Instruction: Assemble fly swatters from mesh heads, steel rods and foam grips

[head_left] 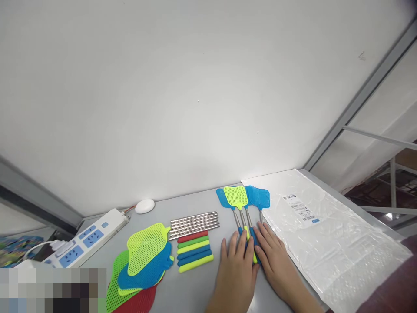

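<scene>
Several assembled fly swatters lie side by side, their heads toward the wall: a yellow-green fly swatter (236,196) overlaps blue ones, and a blue fly swatter (259,197) is on the right. My left hand (235,267) rests on their handles from the left, fingers apart and slightly bent. From the right, my right hand (276,261) lies against the same handles with its fingers stretched out. Parts of the handles are hidden under both hands. Left of them are loose coloured handles (194,251) in a row, and metal rods (194,225) lie just behind those.
Loose swatter heads, a yellow-green one (148,245) on top, are stacked at the left. Beyond them sit a power strip (87,239) and a white oval device (144,206). A white plastic mailer bag (329,243) with a label covers the table's right side. A white wall (195,108) stands behind.
</scene>
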`<state>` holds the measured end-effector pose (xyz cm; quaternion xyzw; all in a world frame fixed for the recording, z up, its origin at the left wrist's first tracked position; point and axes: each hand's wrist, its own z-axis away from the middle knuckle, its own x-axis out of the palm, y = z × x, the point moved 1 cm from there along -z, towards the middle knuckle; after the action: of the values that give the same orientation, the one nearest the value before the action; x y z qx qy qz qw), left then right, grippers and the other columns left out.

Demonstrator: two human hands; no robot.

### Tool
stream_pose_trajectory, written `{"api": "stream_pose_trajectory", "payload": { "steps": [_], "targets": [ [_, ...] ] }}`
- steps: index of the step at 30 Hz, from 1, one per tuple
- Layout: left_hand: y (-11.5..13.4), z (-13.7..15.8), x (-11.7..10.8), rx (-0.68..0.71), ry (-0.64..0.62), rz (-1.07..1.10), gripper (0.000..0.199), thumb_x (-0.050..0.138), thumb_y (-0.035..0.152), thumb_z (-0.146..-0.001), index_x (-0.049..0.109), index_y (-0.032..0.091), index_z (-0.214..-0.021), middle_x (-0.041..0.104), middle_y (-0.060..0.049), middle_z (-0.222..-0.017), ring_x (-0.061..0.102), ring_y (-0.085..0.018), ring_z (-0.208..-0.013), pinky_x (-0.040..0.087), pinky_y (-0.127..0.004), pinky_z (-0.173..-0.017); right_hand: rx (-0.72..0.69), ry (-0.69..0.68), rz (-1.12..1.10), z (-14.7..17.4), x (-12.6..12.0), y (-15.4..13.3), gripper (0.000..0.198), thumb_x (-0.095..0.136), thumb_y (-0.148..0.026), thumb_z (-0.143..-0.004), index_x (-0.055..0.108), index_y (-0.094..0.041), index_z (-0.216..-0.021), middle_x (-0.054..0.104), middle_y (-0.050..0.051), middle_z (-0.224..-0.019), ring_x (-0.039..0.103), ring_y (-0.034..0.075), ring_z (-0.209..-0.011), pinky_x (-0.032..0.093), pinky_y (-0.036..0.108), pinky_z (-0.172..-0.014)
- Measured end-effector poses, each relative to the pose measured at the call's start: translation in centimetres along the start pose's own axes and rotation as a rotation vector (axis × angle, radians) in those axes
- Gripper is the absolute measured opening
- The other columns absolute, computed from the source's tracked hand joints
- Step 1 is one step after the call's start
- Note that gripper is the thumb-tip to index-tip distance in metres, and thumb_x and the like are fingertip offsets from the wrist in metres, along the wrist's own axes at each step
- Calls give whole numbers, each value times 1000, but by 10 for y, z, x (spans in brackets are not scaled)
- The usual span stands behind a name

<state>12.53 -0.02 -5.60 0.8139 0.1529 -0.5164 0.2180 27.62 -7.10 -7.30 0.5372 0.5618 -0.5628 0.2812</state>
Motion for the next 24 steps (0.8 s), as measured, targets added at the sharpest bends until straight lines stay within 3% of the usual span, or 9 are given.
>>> {"api": "stream_pose_trajectory", "payload": {
  "steps": [3,7,9,13,19,24],
  "targets": [
    [0,0,-1,32,35,-42,47,41,42,-96,46,28,-140,44,-3,-149,44,-30,-129,42,-53,-97,26,120,-81,0,2,7,45,34,-33,-99,46,-21,-141,39,10,-150,35,27,-137,35,47,-108],
    [-2,1,-3,45,60,-69,46,43,45,-95,50,28,-137,46,-5,-147,45,-30,-127,43,-53,-96,130,142,-137,-1,1,11,38,34,-29,-98,54,-19,-129,61,13,-115,57,26,-107,45,45,-93],
    [-3,1,-5,31,52,-58,43,44,44,-95,52,27,-134,48,-5,-145,46,-30,-126,43,-53,-96,150,104,-146,-1,-1,10,37,36,-29,-97,54,-19,-127,63,11,-104,59,26,-99,47,45,-87],
    [-3,1,-9,15,15,-1,39,47,40,-94,54,27,-131,51,-4,-142,46,-29,-125,41,-55,-100,155,75,-167,-3,-8,3,34,38,-31,-95,57,-19,-121,66,10,-104,60,26,-100,44,43,-87],
    [-2,-1,-14,0,-1,81,36,50,38,-94,54,27,-128,51,-4,-141,46,-29,-125,39,-55,-102,353,-10,-177,-10,-14,-3,26,38,-35,-94,60,-24,-100,66,3,-73,59,25,-72,44,36,-67],
    [-2,1,-18,-5,0,125,35,50,37,-93,54,26,-127,50,-4,-141,45,-29,-124,38,-56,-102,326,-16,-220,-13,-15,-4,27,36,-36,-94,60,-24,-98,67,2,-75,59,24,-74,43,36,-71]
  ]
}}
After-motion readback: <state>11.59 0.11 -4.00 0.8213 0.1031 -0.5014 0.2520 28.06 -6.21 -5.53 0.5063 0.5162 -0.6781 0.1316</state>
